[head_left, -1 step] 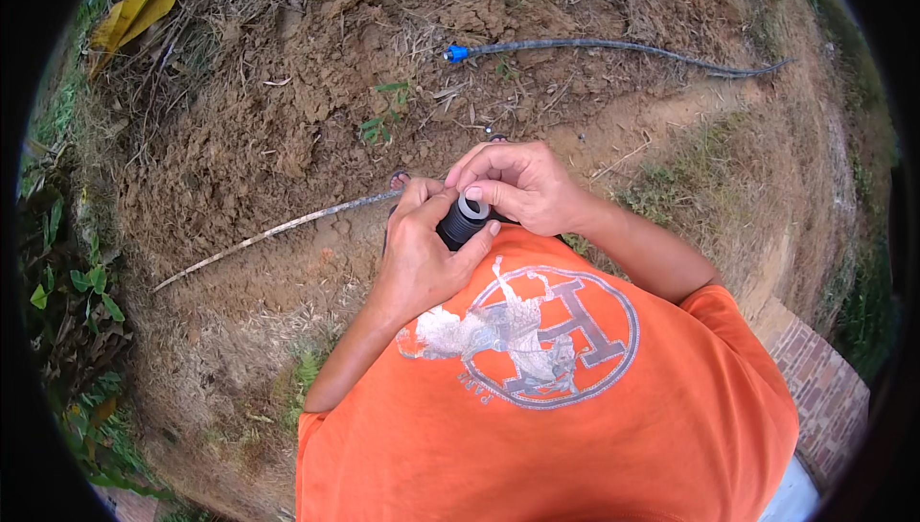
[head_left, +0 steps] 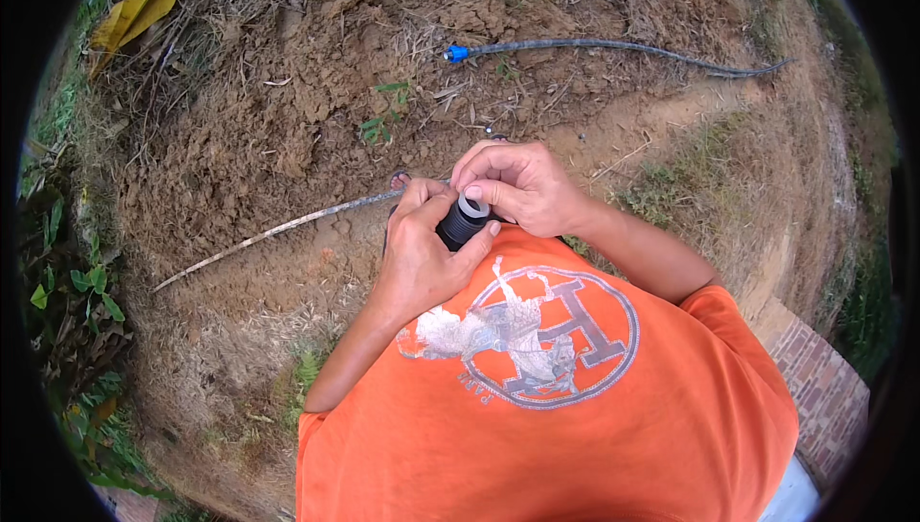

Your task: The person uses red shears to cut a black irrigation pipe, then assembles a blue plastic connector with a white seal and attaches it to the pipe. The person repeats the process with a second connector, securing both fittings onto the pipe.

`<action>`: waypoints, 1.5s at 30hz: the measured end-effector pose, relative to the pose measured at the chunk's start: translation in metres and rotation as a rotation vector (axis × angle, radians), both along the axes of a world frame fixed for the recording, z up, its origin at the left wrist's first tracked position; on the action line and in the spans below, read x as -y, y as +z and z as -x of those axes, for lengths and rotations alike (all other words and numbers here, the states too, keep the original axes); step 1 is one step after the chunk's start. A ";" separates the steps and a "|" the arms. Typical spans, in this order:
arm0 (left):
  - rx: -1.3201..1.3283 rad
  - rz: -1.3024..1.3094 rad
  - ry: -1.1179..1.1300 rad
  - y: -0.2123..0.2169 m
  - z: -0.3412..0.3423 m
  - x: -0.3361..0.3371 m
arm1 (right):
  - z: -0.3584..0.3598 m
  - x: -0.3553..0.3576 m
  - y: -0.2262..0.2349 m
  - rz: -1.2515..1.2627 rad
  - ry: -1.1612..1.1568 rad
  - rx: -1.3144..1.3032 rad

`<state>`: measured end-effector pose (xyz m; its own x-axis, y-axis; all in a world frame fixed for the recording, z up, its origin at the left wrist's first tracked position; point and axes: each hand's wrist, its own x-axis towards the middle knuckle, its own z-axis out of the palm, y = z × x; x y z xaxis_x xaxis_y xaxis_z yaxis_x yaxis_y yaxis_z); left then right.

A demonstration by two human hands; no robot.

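My left hand (head_left: 422,244) is wrapped round a short black threaded pipe fitting (head_left: 460,227), held upright in front of my shirt. At the fitting's top sits a pale grey ring (head_left: 472,208), its round opening facing up. The thumb and fingers of my right hand (head_left: 517,185) are closed in a pinch at the ring's far edge. The fingertips partly cover that edge. Whether the ring is seated inside the fitting or rests on its mouth, I cannot tell.
A thin grey pipe (head_left: 278,227) runs along the dirt from the left to behind my hands. Further off on the right lies a dark pipe (head_left: 613,44) with a blue end fitting (head_left: 457,54). Small green weeds (head_left: 381,119) grow in the loose soil; a brick-patterned surface (head_left: 815,383) lies at lower right.
The pale ring has tilted very slightly at the fitting's mouth, and my right fingertips have shifted a little with it. My left hand looks unmoved.
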<state>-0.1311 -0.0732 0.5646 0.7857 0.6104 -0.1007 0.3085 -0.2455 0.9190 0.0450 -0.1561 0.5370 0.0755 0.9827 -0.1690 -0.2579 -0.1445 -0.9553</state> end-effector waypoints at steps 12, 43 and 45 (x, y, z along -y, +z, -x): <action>-0.064 -0.005 0.021 -0.002 0.001 0.003 | 0.014 0.012 -0.003 0.098 -0.086 0.057; -0.118 -0.112 0.035 0.006 -0.019 -0.010 | 0.009 0.011 0.040 -0.418 0.107 1.195; -0.114 -0.127 0.031 0.006 -0.019 -0.010 | 0.009 0.011 0.040 -0.416 0.131 1.233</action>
<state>-0.1123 -0.0637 0.5708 0.7544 0.6474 -0.1083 0.4177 -0.3463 0.8400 0.0364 -0.1668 0.5773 -0.1379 0.9562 0.2584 0.8070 0.2597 -0.5304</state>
